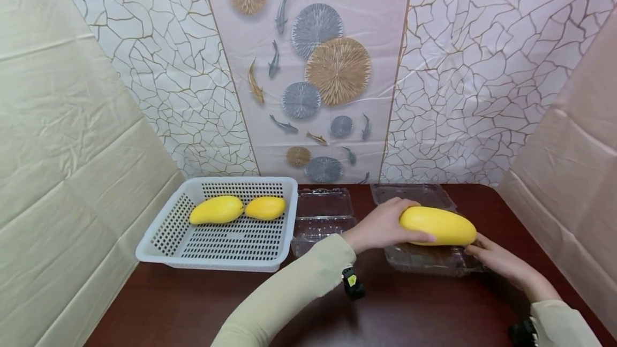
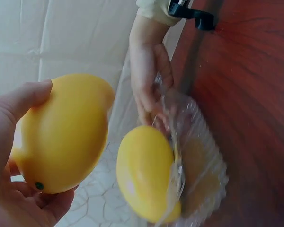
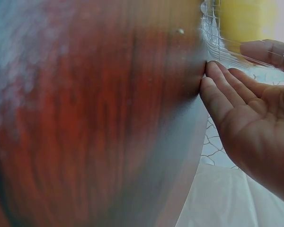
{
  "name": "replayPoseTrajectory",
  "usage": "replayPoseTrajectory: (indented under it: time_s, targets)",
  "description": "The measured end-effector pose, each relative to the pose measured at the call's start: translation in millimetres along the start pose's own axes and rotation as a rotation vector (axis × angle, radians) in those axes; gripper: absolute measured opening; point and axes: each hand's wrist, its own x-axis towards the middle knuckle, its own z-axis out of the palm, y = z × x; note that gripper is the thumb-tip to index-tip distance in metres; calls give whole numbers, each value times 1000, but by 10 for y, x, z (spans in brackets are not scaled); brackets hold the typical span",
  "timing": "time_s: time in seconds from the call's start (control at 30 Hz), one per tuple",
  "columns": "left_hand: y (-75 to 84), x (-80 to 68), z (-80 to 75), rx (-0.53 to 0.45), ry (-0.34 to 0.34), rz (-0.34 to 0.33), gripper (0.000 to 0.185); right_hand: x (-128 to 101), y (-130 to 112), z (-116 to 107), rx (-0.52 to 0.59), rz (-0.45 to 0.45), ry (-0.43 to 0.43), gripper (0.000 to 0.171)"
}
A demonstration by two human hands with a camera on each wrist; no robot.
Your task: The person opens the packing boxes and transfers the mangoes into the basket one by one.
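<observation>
My left hand (image 1: 383,223) holds a large yellow mango (image 1: 438,226), thumb on one side and fingers round the other, above a clear plastic clamshell container (image 1: 416,262). The left wrist view shows a small green spot on this held mango (image 2: 68,127). Another mango (image 2: 144,172) lies in the container there; in the head view the held one covers it. At the container's right end, my right hand (image 1: 503,265) grips the side. In the right wrist view its thumb is at the plastic wall (image 3: 213,33) and its fingers reach along the outside near the tabletop.
A white perforated basket (image 1: 284,253) at the left holds two mangoes (image 1: 217,210). Between basket and left hand stands a second clear clamshell (image 1: 323,202) with its lid up. The dark red-brown table (image 1: 308,304) meets cloth-covered walls (image 1: 569,122) at the back and sides.
</observation>
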Motion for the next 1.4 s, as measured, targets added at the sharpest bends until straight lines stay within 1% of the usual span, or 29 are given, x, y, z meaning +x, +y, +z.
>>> replayPoseTrajectory:
  time_s: [0.07, 0.13, 0.2, 0.33, 0.57, 0.77, 0.9, 1.0, 1.13, 1.27, 1.4]
  targets:
    - [-50, -19, -85, 14, 16, 0, 71, 23, 52, -26, 28, -2, -27, 68]
    - [-105, -38, -173, 16, 28, -5, 74, 26, 70, -39, 42, -24, -35, 67]
    - [-155, -61, -264, 3, 33, -14, 76, 20, 74, -45, 38, -42, -33, 65]
    - [-244, -112, -450, 1, 49, -29, 80, 15, 69, -52, 30, -29, -26, 66]
    - [-374, -256, -814, 72, 85, -71, 81, 18, 71, -40, 27, -12, -31, 68]
    - [-483, -419, -1131, 115, 116, -120, 81, 6, 72, -45, 30, -13, -23, 66]
    - [-566, -537, -1318, 118, 137, -157, 83, -1, 71, -38, 25, -6, -22, 66]
    - [-618, -637, -1450, 106, 155, -179, 83, 0, 81, -33, 21, -18, -23, 65]
    - [-725, -790, -1608, 109, 177, -204, 83, 3, 94, -20, 16, -35, -22, 64]
    - [-860, -977, -1749, 119, 199, -221, 83, 7, 89, -18, 22, -43, -18, 64]
    - [-962, -1210, -1877, 98, 225, -256, 81, 10, 86, -14, 22, -48, -12, 64]
